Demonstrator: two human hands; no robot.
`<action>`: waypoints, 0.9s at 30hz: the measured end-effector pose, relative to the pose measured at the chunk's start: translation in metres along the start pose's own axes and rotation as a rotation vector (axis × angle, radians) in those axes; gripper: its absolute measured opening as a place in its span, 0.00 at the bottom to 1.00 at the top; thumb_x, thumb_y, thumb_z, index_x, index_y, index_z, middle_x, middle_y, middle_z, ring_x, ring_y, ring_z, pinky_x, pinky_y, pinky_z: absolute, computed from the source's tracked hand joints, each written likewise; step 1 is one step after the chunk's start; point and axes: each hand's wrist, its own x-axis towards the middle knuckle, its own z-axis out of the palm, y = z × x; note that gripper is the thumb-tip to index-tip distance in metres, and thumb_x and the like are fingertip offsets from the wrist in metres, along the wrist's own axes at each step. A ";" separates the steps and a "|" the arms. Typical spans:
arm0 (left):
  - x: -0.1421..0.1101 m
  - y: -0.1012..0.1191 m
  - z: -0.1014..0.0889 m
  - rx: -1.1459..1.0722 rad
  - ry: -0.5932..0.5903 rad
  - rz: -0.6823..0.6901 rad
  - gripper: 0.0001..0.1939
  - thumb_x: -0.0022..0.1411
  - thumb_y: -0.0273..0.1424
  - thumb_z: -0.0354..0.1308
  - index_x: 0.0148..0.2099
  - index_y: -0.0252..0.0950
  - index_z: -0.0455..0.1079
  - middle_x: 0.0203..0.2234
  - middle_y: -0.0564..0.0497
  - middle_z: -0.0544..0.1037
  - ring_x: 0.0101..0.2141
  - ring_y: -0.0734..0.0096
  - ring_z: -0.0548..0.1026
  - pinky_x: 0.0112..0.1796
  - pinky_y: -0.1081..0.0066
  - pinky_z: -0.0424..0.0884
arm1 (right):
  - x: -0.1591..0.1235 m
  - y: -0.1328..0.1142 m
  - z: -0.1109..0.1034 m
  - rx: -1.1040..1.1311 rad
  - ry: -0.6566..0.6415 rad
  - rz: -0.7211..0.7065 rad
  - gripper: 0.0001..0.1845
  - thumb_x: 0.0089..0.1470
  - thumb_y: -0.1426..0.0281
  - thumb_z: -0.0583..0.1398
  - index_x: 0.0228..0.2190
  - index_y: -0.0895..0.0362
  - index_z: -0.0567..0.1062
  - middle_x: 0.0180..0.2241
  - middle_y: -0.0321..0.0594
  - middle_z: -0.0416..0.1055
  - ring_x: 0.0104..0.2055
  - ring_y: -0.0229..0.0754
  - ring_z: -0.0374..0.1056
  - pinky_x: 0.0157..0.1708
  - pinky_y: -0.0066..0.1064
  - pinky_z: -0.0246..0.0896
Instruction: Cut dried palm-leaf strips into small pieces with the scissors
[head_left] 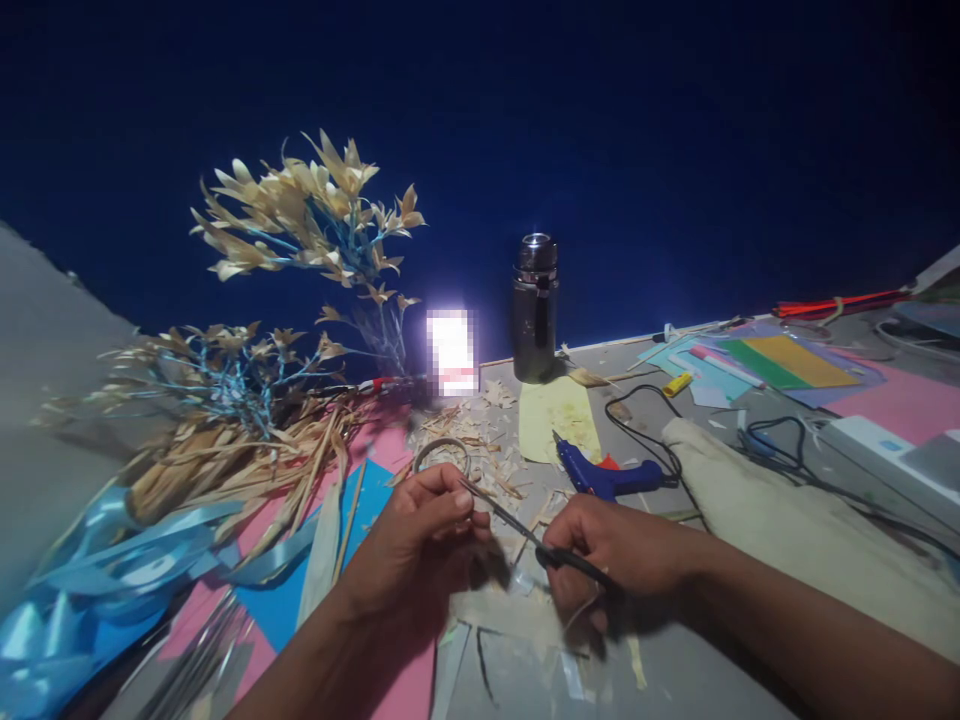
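Note:
My right hand [589, 555] is closed around the dark handles of a pair of scissors [514, 522]. Their blades point up and left, with the tips at the fingers of my left hand [431, 520]. That hand is closed in a pinch; whatever is between its fingers is too small or hidden to make out. Just behind it lies a ring-shaped thing [442, 447]. Pale husk scraps [495, 440] are scattered beyond my hands. A blue glue gun [611, 475] lies on its side past my right hand, its nozzle over a yellow cloth-like sheet [536, 410].
A dark flask [535, 315] stands at the back beside a bright blurred light [452, 350]. Branches with dried flowers [322, 215], husk strips [255, 480] and blue ribbon [142, 560] fill the left. A white power strip [892, 465], cables and coloured sheets [802, 360] lie right.

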 end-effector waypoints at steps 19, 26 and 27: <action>0.001 0.002 0.001 0.005 0.032 0.013 0.13 0.48 0.24 0.71 0.31 0.36 0.68 0.19 0.55 0.75 0.21 0.76 0.73 0.25 0.77 0.67 | 0.000 -0.003 0.001 0.012 0.006 0.009 0.12 0.44 0.67 0.68 0.19 0.61 0.75 0.16 0.33 0.68 0.15 0.29 0.58 0.14 0.20 0.52; -0.001 0.001 -0.001 -0.026 0.012 -0.012 0.14 0.48 0.25 0.72 0.32 0.36 0.68 0.19 0.55 0.75 0.20 0.75 0.73 0.23 0.76 0.66 | 0.000 0.000 0.001 0.022 0.003 0.020 0.12 0.44 0.66 0.68 0.20 0.61 0.76 0.16 0.32 0.68 0.15 0.29 0.57 0.14 0.20 0.51; 0.000 0.001 -0.002 -0.027 0.008 -0.013 0.14 0.48 0.26 0.72 0.32 0.36 0.69 0.19 0.54 0.75 0.20 0.74 0.73 0.23 0.76 0.67 | 0.000 0.000 0.000 0.021 0.004 0.015 0.12 0.44 0.66 0.69 0.20 0.61 0.76 0.16 0.32 0.68 0.14 0.29 0.57 0.14 0.20 0.51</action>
